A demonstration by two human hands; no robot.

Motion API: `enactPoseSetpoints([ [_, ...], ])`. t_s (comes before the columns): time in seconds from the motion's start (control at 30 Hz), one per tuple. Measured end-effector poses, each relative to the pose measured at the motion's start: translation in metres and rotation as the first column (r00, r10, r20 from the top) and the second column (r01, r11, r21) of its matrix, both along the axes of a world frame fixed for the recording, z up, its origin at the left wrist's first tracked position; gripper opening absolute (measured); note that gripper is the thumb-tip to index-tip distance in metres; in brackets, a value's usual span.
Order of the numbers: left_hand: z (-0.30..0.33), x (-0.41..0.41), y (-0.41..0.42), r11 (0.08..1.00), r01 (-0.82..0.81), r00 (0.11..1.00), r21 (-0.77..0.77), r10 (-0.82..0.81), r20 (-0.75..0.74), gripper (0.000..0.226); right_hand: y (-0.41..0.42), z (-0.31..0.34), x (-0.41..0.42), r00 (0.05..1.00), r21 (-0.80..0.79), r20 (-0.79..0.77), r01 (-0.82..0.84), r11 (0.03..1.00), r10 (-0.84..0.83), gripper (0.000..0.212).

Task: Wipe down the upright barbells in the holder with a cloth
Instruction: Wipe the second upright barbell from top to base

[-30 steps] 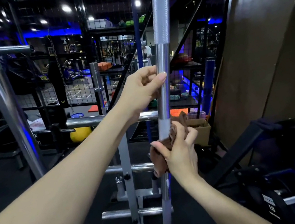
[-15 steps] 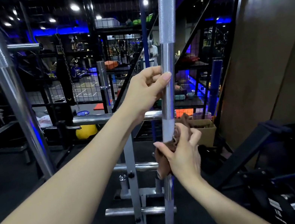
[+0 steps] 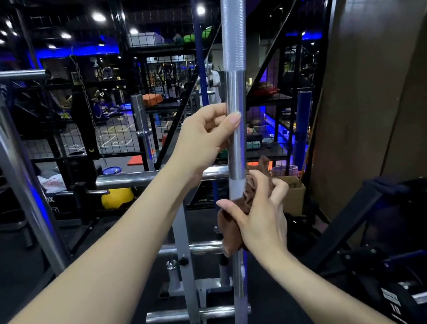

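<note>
An upright silver barbell (image 3: 237, 92) runs from the top of the view down past my hands, knurled above and smooth below. My left hand (image 3: 206, 137) grips its smooth part at mid height. Just below, my right hand (image 3: 259, 216) presses a brown cloth (image 3: 232, 227) around the same bar. A second upright barbell (image 3: 1, 147) stands apart at the left, untouched. The foot of the held bar is hidden behind the rack.
A grey metal rack (image 3: 184, 252) with horizontal chrome pegs (image 3: 193, 312) stands behind the bar. A dark weight machine with a dumbbell (image 3: 418, 297) fills the lower right. A brown wall (image 3: 390, 73) rises at the right. A cardboard box (image 3: 295, 193) sits on the floor.
Hardly anything differs. My right hand with the cloth has shifted slightly on the bar, and my head has turned a little so the scene drifts right. My left hand keeps its grip.
</note>
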State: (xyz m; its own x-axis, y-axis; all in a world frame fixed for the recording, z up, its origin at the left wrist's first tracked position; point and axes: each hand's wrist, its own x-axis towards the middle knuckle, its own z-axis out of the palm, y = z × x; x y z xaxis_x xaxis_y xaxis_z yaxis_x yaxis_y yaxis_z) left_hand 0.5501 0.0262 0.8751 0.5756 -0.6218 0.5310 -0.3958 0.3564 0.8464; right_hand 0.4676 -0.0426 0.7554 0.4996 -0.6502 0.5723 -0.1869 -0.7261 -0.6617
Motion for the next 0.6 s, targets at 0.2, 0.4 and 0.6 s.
enactPoseSetpoints([
  [0.2, -0.003, 0.004, -0.001, 0.998, -0.057, 0.998, -0.029, 0.057, 0.008, 0.025, 0.003, 0.057, 0.018, 0.966, -0.027, 0.251, 0.064, 0.998, -0.055, 0.067],
  [0.4, 0.0, -0.005, 0.008, 1.0, -0.018, 1.0, 0.001, 0.018, -0.006, 0.014, 0.006, -0.039, 0.012, 0.999, 0.065, 0.053, -0.005, 0.998, 0.002, 0.081],
  [0.6, 0.009, -0.016, 0.011, 0.993, -0.081, 0.996, 0.083, 0.077, 0.048, 0.008, -0.009, -0.034, -0.009, 0.98, 0.055, -0.161, -0.112, 0.992, 0.12, 0.084],
])
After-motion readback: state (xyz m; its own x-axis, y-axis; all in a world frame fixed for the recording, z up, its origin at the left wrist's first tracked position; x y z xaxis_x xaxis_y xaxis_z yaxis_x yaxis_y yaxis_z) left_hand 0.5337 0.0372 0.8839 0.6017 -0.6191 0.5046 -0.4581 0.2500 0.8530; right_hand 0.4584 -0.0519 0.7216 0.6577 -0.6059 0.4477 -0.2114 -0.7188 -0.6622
